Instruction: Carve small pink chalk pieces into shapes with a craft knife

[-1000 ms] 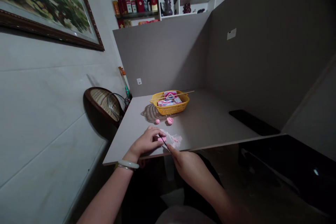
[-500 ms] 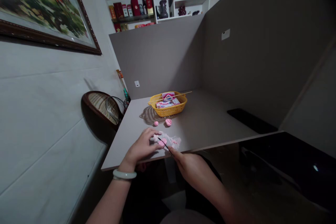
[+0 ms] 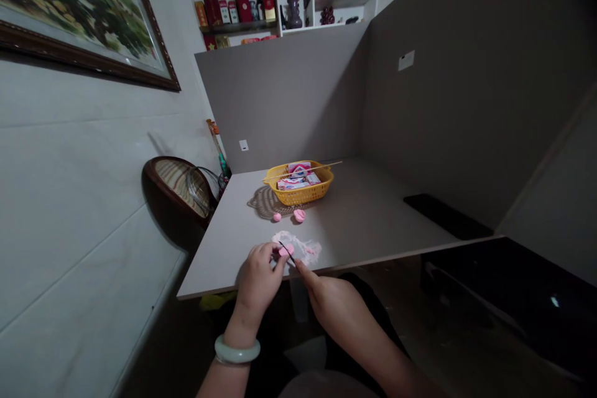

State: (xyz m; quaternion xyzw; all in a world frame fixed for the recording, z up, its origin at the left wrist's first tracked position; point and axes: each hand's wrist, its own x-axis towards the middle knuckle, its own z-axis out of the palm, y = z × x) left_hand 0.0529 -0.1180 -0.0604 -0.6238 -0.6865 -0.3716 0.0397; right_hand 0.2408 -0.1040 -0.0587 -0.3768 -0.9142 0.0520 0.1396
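My left hand (image 3: 260,275), with a pale bangle at the wrist, pinches the left side of a flat pink clay piece (image 3: 286,250) near the table's front edge. In my right hand (image 3: 324,289) is a thin dark knife-like tool (image 3: 288,253), its index finger stretched along it. The tool lies slantwise across the clay; whether it has cut in cannot be made out. Under and beside the clay spreads a crumpled, whitish see-through sheet (image 3: 311,252) with pink bits on it. Farther back sit a small pink ball (image 3: 277,217) and a larger grooved pink lump (image 3: 299,216).
Behind the lumps stands a yellow basket (image 3: 305,198) holding printed packets, with a thin stick (image 3: 329,165) across its top. Grey panels (image 3: 289,106) rise at the table's back and right. A dark flat object (image 3: 443,214) lies at right; a round woven-backed chair (image 3: 180,189) stands left.
My left hand has drawn back toward me and its fingers have closed in on the clay's left edge. The tool stays over the clay, with my right hand slightly shifted.
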